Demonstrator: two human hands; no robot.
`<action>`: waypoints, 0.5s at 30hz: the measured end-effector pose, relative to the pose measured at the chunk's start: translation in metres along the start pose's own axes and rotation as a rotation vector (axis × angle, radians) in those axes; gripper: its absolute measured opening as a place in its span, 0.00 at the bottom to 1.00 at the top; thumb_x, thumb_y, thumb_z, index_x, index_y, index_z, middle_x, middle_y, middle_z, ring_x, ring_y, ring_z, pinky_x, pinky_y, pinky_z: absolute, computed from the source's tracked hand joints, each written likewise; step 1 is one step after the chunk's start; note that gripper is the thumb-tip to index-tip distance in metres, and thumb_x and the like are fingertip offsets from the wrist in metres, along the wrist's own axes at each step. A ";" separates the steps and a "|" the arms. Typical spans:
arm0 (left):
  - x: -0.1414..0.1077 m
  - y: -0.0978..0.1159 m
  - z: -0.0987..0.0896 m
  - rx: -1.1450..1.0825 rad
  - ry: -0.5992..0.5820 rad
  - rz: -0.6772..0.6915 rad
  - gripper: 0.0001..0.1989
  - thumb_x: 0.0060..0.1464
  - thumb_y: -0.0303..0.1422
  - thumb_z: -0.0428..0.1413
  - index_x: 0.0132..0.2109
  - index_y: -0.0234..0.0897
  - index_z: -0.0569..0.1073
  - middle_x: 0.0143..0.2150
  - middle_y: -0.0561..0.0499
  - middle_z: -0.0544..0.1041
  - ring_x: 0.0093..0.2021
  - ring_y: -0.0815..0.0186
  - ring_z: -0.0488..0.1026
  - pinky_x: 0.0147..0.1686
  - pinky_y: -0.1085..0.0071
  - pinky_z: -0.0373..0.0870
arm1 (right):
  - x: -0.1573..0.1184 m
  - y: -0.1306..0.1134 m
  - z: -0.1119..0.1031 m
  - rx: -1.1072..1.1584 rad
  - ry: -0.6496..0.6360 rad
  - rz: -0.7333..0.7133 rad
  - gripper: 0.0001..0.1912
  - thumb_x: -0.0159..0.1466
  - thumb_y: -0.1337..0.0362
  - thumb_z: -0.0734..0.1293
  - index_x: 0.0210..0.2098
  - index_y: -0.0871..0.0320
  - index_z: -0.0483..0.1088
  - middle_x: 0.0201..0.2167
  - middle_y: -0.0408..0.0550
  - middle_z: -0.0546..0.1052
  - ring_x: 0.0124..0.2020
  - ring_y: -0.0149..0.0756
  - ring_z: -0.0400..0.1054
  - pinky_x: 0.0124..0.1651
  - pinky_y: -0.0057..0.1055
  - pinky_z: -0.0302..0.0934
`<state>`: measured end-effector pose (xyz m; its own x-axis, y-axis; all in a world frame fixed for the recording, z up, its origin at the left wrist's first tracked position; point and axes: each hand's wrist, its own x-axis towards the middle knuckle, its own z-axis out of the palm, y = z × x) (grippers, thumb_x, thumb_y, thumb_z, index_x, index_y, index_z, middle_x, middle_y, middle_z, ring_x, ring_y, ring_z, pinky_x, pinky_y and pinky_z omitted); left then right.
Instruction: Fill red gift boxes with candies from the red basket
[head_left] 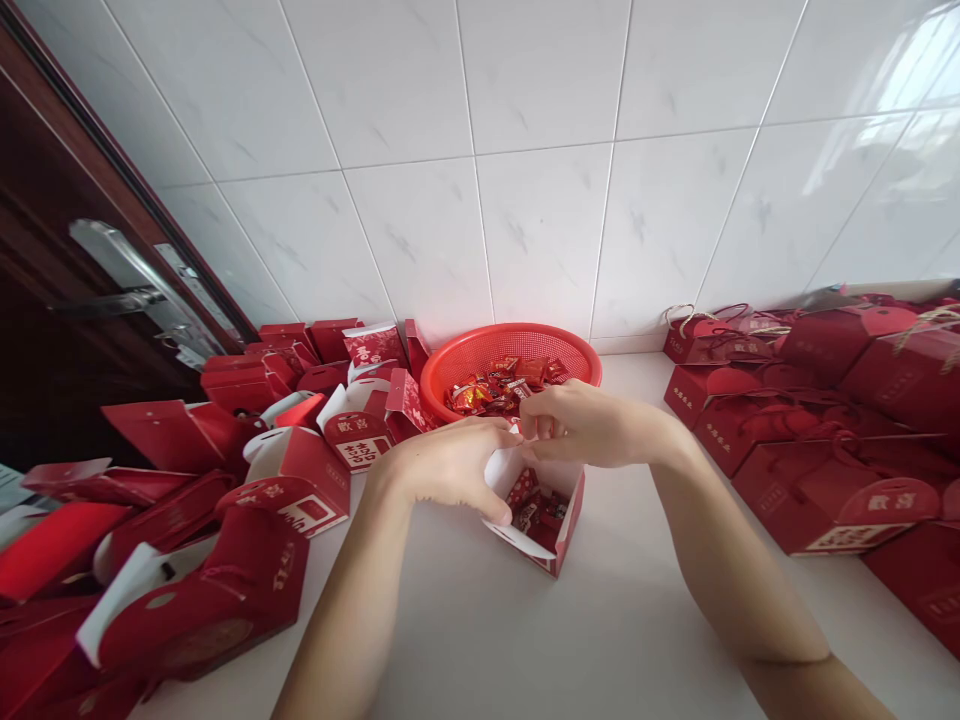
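Note:
A red gift box (571, 515) with a white inside stands open on the white tabletop, holding several small wrapped sweets (541, 510). My left hand (450, 470) grips its left side, the thumb along the white flap and the fingers reaching over the far edge. Curled into a pinch, my right hand (581, 425) is at the far flap, its fingertips close to those of my left hand. What exactly lies between the right fingertips is partly hidden. Just behind both hands sits a red plastic basket (517, 335) with wrapped sweets in it.
Many open red boxes (255, 590) crowd the left side. On the right stand rows of closed red boxes (832, 490), some with cord handles. A tiled wall (540, 230) rises behind the table, and a dark door with a metal handle (127, 260) is at far left.

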<state>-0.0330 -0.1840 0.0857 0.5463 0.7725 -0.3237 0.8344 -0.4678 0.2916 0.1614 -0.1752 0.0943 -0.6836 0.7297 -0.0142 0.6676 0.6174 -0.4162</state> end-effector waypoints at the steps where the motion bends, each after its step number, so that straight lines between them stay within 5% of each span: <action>1: 0.000 0.000 0.000 -0.002 -0.002 -0.005 0.35 0.41 0.42 0.65 0.59 0.43 0.72 0.58 0.49 0.75 0.58 0.51 0.71 0.50 0.67 0.70 | -0.001 0.000 -0.002 0.007 -0.006 -0.014 0.06 0.65 0.64 0.66 0.35 0.59 0.73 0.34 0.49 0.78 0.34 0.36 0.71 0.30 0.28 0.55; 9: -0.003 0.001 -0.002 0.049 -0.013 -0.053 0.41 0.44 0.45 0.65 0.65 0.40 0.68 0.67 0.46 0.67 0.68 0.50 0.61 0.59 0.67 0.65 | -0.015 0.015 -0.016 0.038 0.040 -0.054 0.08 0.63 0.69 0.65 0.34 0.58 0.78 0.33 0.47 0.79 0.32 0.35 0.68 0.34 0.30 0.58; 15: -0.001 -0.003 0.000 0.032 -0.023 -0.058 0.41 0.43 0.47 0.65 0.64 0.40 0.68 0.65 0.45 0.69 0.65 0.49 0.63 0.56 0.65 0.66 | -0.009 0.019 -0.011 -0.049 -0.188 -0.006 0.13 0.58 0.68 0.68 0.41 0.54 0.81 0.37 0.48 0.79 0.39 0.40 0.70 0.37 0.32 0.60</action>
<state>-0.0355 -0.1834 0.0847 0.4979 0.7889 -0.3602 0.8665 -0.4358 0.2432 0.1833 -0.1666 0.0968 -0.7274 0.6613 -0.1833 0.6739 0.6381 -0.3724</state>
